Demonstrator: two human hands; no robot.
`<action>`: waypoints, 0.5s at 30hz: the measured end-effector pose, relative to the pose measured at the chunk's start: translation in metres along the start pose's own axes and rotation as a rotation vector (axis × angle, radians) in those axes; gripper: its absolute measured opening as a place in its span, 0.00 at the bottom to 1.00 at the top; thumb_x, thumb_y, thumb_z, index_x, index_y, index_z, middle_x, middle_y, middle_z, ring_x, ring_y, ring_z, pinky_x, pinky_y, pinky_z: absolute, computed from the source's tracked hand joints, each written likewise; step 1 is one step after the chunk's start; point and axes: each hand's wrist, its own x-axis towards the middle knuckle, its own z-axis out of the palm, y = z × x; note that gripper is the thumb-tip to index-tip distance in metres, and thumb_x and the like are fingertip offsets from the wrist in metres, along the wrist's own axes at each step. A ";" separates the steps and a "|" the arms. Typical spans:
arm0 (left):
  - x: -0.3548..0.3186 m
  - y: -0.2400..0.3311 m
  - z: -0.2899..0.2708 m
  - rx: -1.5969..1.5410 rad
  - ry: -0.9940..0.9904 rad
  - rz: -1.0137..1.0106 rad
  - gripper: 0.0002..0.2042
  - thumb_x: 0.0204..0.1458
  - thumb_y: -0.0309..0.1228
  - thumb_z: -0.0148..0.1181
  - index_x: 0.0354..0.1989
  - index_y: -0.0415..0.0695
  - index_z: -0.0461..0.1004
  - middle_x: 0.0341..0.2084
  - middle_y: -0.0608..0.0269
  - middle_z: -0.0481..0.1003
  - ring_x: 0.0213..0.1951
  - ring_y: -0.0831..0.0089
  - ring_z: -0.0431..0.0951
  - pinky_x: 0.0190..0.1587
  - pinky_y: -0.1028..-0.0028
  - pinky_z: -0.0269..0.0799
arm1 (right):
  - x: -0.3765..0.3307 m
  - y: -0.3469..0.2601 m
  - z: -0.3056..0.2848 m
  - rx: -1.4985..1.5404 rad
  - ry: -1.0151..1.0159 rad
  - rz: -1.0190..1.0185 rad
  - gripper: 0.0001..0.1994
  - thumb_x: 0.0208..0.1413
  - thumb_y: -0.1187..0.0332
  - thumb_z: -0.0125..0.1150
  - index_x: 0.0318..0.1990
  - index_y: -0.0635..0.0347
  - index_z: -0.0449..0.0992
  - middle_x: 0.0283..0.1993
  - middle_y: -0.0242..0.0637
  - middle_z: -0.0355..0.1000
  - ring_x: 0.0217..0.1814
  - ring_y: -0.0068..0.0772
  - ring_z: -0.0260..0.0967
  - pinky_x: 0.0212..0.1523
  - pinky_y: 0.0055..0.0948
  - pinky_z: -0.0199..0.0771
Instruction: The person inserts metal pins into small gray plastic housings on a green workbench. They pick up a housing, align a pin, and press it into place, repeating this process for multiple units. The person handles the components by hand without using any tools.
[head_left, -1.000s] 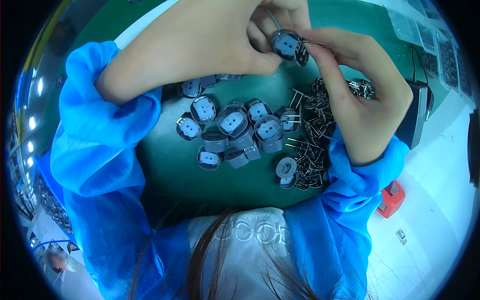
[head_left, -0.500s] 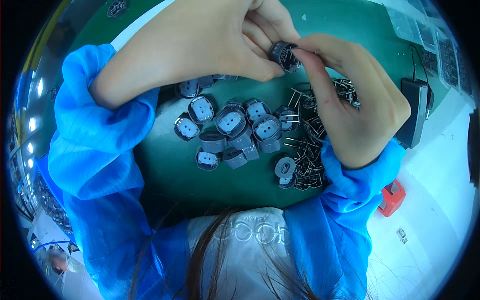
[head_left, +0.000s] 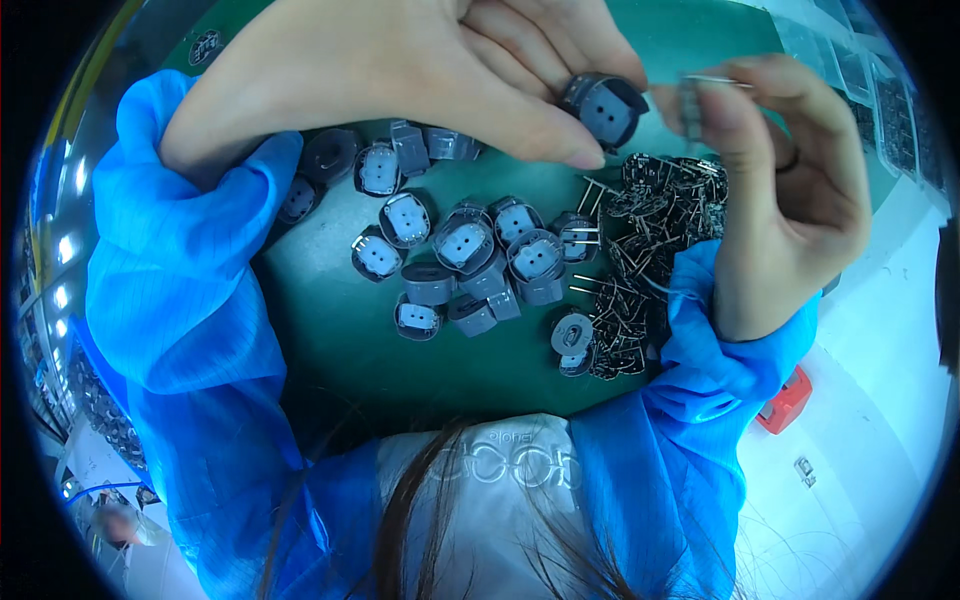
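Note:
My left hand (head_left: 450, 85) reaches across the upper middle, its fingers closed around a dark grey plastic housing (head_left: 606, 112). The open side of that housing faces up, showing a grey inside with small dark holes. Just to the right, my right hand (head_left: 780, 190) pinches a small circuit board with metal pins (head_left: 691, 108), smeared by motion and apart from the housing. Below my hands lies a cluster of similar grey housings (head_left: 464, 245), some upright and some tipped on their sides. Beneath my right hand spreads a pile of small pinned circuit boards (head_left: 640, 235).
A green mat (head_left: 450, 375) covers the work surface. Two stacked grey pieces (head_left: 572, 335) sit against the pile's lower left. Clear plastic trays (head_left: 880, 90) stand at the far right. A red object (head_left: 786, 402) lies on the white surface beyond my right sleeve.
My hands have moved apart; the right went rightward with a circuit board in its fingers. The housing in my left hand is turned, its inside now facing up. More housings show beside my left wrist.

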 end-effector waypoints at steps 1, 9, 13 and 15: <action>0.002 -0.001 0.000 -0.015 -0.007 -0.002 0.18 0.48 0.18 0.76 0.48 0.30 0.81 0.37 0.50 0.84 0.37 0.72 0.86 0.44 0.75 0.85 | -0.001 0.000 0.000 -0.062 -0.007 -0.033 0.12 0.58 0.86 0.65 0.49 0.75 0.75 0.42 0.48 0.81 0.45 0.38 0.82 0.49 0.33 0.83; 0.005 -0.006 0.000 -0.056 -0.013 0.013 0.19 0.47 0.16 0.74 0.49 0.30 0.81 0.40 0.48 0.83 0.42 0.71 0.85 0.49 0.73 0.85 | -0.001 -0.013 0.022 -0.667 -0.045 -0.411 0.13 0.43 0.89 0.74 0.39 0.71 0.83 0.38 0.42 0.83 0.41 0.32 0.82 0.46 0.27 0.82; -0.002 -0.004 0.000 -0.086 0.013 -0.018 0.18 0.47 0.15 0.74 0.49 0.29 0.81 0.41 0.47 0.83 0.42 0.71 0.85 0.49 0.74 0.85 | 0.003 -0.010 0.020 -0.509 -0.075 -0.386 0.13 0.42 0.88 0.75 0.37 0.71 0.83 0.37 0.42 0.83 0.39 0.34 0.83 0.42 0.26 0.81; 0.000 -0.011 -0.002 -0.110 -0.017 -0.034 0.18 0.47 0.15 0.73 0.49 0.29 0.81 0.41 0.47 0.83 0.42 0.71 0.85 0.49 0.74 0.85 | 0.004 -0.009 0.020 -0.538 -0.091 -0.436 0.12 0.43 0.88 0.75 0.37 0.71 0.83 0.37 0.42 0.83 0.38 0.34 0.83 0.41 0.26 0.81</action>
